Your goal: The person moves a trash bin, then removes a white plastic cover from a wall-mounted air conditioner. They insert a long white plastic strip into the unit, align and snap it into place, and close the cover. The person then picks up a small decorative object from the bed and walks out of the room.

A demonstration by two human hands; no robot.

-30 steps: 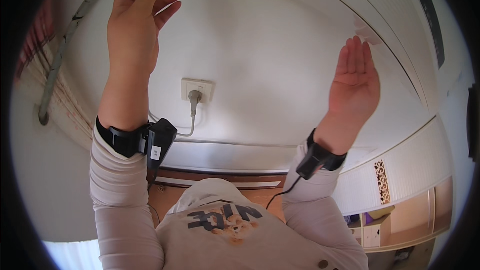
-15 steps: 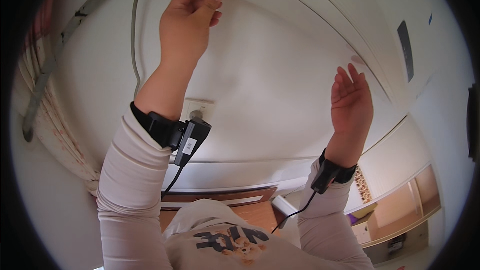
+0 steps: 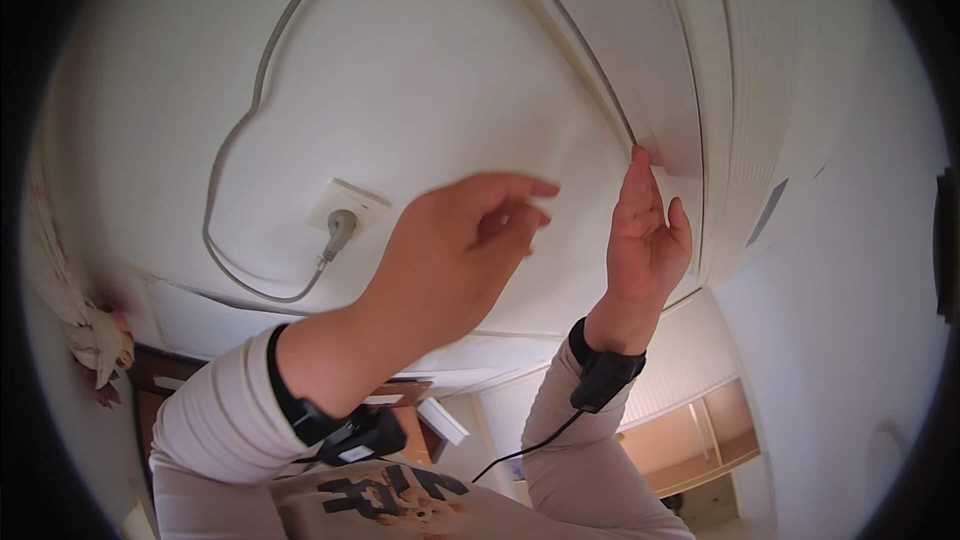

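My left hand [image 3: 455, 250] is raised in front of the white wall [image 3: 430, 70], fingers loosely curved and apart, holding nothing. It reaches toward my right hand [image 3: 648, 240], which is flat and upright, its fingertips touching the lower edge of a white ribbed wall unit [image 3: 700, 60]. A small gap separates the two hands. Both wrists wear black bands with a cable hanging from them.
A white wall socket [image 3: 340, 202] holds a grey plug [image 3: 340, 230], and its grey cable [image 3: 232, 140] loops up the wall on the left. A pale tasselled curtain tie [image 3: 95, 340] hangs at far left. Wooden shelves [image 3: 700, 440] sit at lower right.
My left hand has dropped from the cable high on the wall and moved right, close to my right hand. The view has swung toward the white unit; my right hand stays raised.
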